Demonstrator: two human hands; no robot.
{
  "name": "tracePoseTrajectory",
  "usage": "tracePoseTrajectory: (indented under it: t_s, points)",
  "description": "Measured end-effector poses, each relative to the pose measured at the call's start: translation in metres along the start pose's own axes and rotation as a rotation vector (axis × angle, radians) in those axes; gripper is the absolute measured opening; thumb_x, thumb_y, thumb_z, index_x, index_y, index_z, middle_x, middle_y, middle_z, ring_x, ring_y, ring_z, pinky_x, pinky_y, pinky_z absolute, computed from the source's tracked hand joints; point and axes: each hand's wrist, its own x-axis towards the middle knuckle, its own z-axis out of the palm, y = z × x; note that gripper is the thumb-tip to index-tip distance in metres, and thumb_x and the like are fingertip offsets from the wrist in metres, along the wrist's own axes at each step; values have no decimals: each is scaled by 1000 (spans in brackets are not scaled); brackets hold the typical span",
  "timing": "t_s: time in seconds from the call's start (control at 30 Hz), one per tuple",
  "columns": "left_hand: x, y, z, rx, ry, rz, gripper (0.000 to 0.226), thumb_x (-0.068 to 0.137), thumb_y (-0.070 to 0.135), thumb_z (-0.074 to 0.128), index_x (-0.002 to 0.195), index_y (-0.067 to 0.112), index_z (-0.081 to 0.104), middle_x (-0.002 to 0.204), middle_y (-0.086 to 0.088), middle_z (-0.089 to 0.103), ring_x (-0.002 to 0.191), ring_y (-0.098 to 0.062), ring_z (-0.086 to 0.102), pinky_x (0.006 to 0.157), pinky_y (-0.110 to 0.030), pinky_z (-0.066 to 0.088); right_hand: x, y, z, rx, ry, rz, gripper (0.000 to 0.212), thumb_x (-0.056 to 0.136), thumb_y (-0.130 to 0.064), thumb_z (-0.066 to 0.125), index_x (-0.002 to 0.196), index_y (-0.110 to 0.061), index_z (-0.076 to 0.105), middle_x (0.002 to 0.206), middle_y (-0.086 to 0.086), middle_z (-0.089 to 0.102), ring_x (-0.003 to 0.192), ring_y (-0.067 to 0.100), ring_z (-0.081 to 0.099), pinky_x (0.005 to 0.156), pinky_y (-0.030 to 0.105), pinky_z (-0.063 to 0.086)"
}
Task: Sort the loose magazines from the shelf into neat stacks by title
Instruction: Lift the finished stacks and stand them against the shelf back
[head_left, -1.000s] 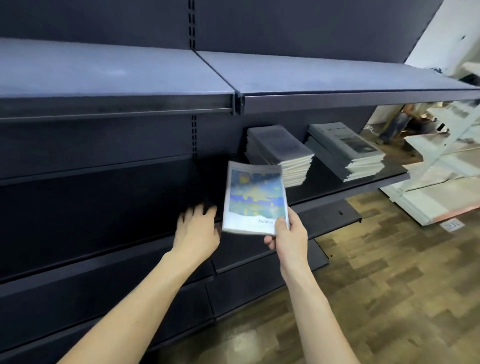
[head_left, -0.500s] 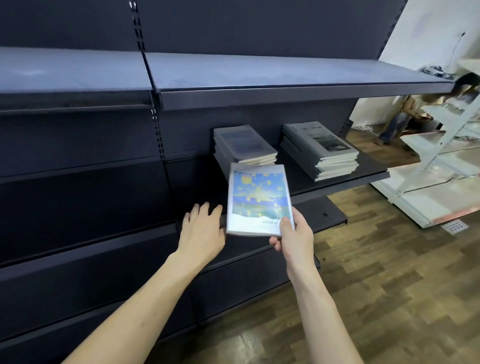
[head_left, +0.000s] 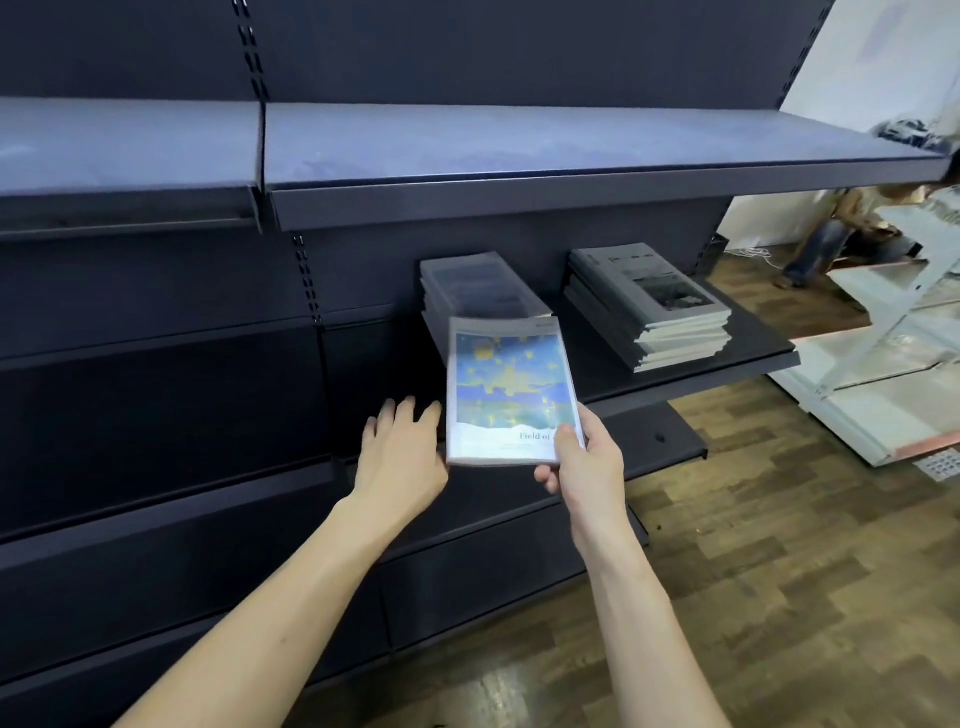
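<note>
My right hand (head_left: 584, 460) pinches the lower right corner of a magazine with a blue and yellow cover (head_left: 511, 397), holding it up in front of the middle shelf (head_left: 748, 343). My left hand (head_left: 402, 449) is spread flat, fingers straight, just left of the magazine's lower edge, near a dark lower shelf. Behind the held magazine a stack of dark-covered magazines (head_left: 480, 286) lies on the middle shelf. To the right of it lies a second stack of grey-covered magazines (head_left: 649, 304).
The wide top shelf (head_left: 519, 150) juts out above the stacks. Lower dark shelves (head_left: 670, 441) stick out below. Wood-pattern floor (head_left: 779, 571) opens to the right. White shelving parts (head_left: 893, 374) lie on the floor at right, and a seated person (head_left: 831, 234) is behind them.
The view has shifted so the stacks sit further left. The held magazine has turned more upright and squarer to me, and my left hand stays spread beside it.
</note>
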Motion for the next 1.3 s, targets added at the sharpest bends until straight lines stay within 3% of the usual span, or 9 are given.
tracePoseTrajectory:
  t_s: [0.43,0.63,0.77,0.93,1.07,1.13,1.2,1.23,1.3]
  points:
    - [72,-1,-2,-128,-75,-72,58,94,31,49,149,33,31,156,-10,29,133,-41,39,105,-50,39,73,-14,18,2,-36,9,34,102,-12,42,113,-37,61,99,1,71,51,13,50,46,24,41]
    - [90,-1,-2,-106,-113,-144,62,98,36,45,155,30,19,160,-9,19,143,-37,24,114,-48,30,115,-14,17,-11,-64,25,35,101,-12,43,132,-23,56,104,5,69,48,12,50,45,22,41]
    - [100,7,-4,-86,-99,-206,62,100,40,43,155,29,16,161,-7,16,147,-33,14,119,-45,18,147,-20,16,-41,-126,-12,34,98,-10,42,129,-16,56,90,5,66,46,12,50,43,24,40]
    - [111,26,-3,-51,-57,-286,58,100,38,41,154,29,19,157,-8,22,146,-33,17,119,-47,18,182,-26,2,-76,-221,-36,26,100,-10,43,121,-6,58,64,7,59,46,14,49,41,24,37]
    - [114,46,-3,-42,2,-349,57,99,35,43,152,29,24,156,-7,27,144,-33,21,117,-47,22,211,-34,-1,-128,-297,16,14,102,-12,48,109,-7,58,78,10,59,43,9,50,41,21,40]
    - [114,54,0,-43,16,-395,57,99,36,44,152,29,25,156,-7,27,145,-33,21,117,-47,23,224,-31,-3,-221,-347,-7,22,92,-20,66,111,-10,60,89,7,65,58,9,59,54,23,49]
    - [110,62,4,-42,23,-433,57,99,37,44,152,28,26,155,-8,29,144,-34,22,116,-48,24,235,-25,-10,-412,-365,-148,64,71,-43,80,123,-13,58,109,5,67,93,14,65,80,29,55]
    - [108,64,6,-38,31,-438,57,99,37,44,152,27,27,154,-9,31,143,-34,23,115,-48,26,236,-23,-12,-487,-352,-220,77,66,-48,81,130,-12,55,118,5,63,107,17,60,89,29,52]
    - [105,71,10,-35,40,-461,57,98,36,45,152,27,29,152,-9,34,141,-35,26,114,-48,28,235,-23,-18,-572,-355,-334,76,76,-38,80,139,-9,48,125,6,56,117,18,46,89,17,39]
